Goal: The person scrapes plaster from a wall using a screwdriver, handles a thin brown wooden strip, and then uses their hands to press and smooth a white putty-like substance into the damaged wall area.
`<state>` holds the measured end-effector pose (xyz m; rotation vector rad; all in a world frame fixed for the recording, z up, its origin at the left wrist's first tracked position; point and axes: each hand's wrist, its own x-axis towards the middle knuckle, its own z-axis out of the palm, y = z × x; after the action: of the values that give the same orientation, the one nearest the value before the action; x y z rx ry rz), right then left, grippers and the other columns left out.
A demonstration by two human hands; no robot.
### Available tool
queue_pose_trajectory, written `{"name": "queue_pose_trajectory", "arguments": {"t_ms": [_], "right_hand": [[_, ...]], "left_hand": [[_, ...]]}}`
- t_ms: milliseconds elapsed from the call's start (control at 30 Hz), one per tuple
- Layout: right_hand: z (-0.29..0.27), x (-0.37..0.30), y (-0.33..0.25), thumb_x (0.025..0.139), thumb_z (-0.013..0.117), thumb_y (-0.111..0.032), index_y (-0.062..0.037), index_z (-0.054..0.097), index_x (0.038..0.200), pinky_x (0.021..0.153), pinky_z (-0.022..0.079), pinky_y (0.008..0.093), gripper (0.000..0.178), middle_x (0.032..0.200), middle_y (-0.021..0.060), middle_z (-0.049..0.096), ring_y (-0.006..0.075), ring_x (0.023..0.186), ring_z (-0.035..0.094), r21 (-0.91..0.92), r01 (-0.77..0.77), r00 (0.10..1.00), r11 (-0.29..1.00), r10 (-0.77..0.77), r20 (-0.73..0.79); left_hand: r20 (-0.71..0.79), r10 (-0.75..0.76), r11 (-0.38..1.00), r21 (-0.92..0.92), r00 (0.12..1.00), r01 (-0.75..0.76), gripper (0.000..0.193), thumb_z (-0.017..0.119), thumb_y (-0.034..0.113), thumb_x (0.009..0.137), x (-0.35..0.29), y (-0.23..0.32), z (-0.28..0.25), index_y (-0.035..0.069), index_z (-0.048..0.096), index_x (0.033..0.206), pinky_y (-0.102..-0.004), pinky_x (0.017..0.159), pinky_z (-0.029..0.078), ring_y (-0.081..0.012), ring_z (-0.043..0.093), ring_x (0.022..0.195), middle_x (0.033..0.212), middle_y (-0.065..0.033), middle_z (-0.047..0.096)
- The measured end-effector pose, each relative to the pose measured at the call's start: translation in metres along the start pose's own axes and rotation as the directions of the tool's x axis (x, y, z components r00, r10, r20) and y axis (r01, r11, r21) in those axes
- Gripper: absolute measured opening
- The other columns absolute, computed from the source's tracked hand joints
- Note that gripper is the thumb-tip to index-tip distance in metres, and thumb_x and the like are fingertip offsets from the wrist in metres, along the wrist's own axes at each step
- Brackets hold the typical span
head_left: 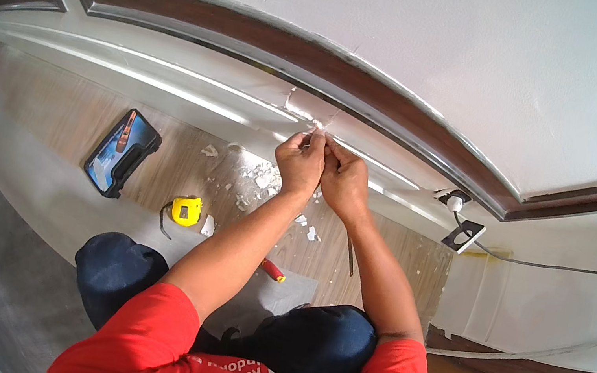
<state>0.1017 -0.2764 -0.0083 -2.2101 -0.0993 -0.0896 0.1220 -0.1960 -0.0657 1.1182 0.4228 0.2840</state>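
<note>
Both arms reach forward to the low white wall, where a patch of broken plaster shows ragged edges and a crack running up. My left hand is closed with its fingertips pinched at the lower edge of this patch. Right beside it, touching or nearly so, my right hand is closed too, its fingers bent toward the same spot. Whatever the fingertips hold is hidden or too small to name. White plaster chips and dust lie on the wood-look floor below my hands.
A black tool case and a yellow tape measure lie to the left. A red-and-yellow handle shows by my left forearm, a thin dark rod by the right. A plugged-in socket with a hanging cover plate is at right.
</note>
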Motion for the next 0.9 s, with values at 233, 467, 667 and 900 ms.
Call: {"name": "queue_pose_trajectory", "arguments": {"t_ms": [233,467,667,900], "right_hand": [[0.006,0.005,-0.006,0.095,0.056,-0.011,-0.0036,0.068,0.121,0.083,0.054,0.0377,0.03,0.104,0.0256,0.07,0.0342,0.096,0.07,0.029,0.006,1.0,1.0,-0.006,-0.011],[0.004,-0.002,0.004,0.093,0.054,-0.009,-0.0064,0.069,0.121,0.08,0.055,0.0401,0.032,0.102,0.0276,0.068,0.0396,0.095,0.07,0.001,0.018,0.999,1.0,-0.018,-0.048],[0.002,-0.001,-0.002,0.094,0.056,-0.011,-0.0049,0.068,0.123,0.078,0.055,0.0415,0.032,0.102,0.0275,0.068,0.0414,0.091,0.07,-0.016,0.055,0.996,0.998,-0.056,-0.071],[0.009,-0.002,-0.022,0.097,0.057,-0.012,-0.0037,0.068,0.123,0.083,0.054,0.0365,0.03,0.107,0.0255,0.07,0.0337,0.097,0.072,-0.057,0.01,1.0,0.998,-0.01,0.006]], "left_hand": [[0.01,0.036,0.997,0.062,0.999,-0.036,0.024,0.071,0.017,0.093,0.009,0.006,-0.008,-0.004,0.07,0.082,-0.0239,0.057,0.045,-0.0057,0.055,0.063,0.073,0.0003,0.066],[0.019,0.06,0.994,0.089,0.998,-0.061,0.024,0.07,0.019,0.094,-0.002,0.007,-0.002,-0.003,0.07,0.084,-0.0232,0.059,0.046,-0.006,0.056,0.065,0.073,-0.0003,0.066],[0.03,-0.013,0.993,0.116,0.999,0.009,0.024,0.07,0.018,0.094,0.0,0.012,0.0,-0.002,0.068,0.082,-0.0229,0.056,0.044,-0.0048,0.054,0.062,0.072,0.0016,0.064],[-0.042,0.082,0.995,0.068,0.996,-0.079,0.026,0.068,0.018,0.094,0.006,0.005,-0.014,-0.005,0.068,0.081,-0.0265,0.059,0.048,-0.0084,0.06,0.064,0.07,-0.0055,0.068]]}}
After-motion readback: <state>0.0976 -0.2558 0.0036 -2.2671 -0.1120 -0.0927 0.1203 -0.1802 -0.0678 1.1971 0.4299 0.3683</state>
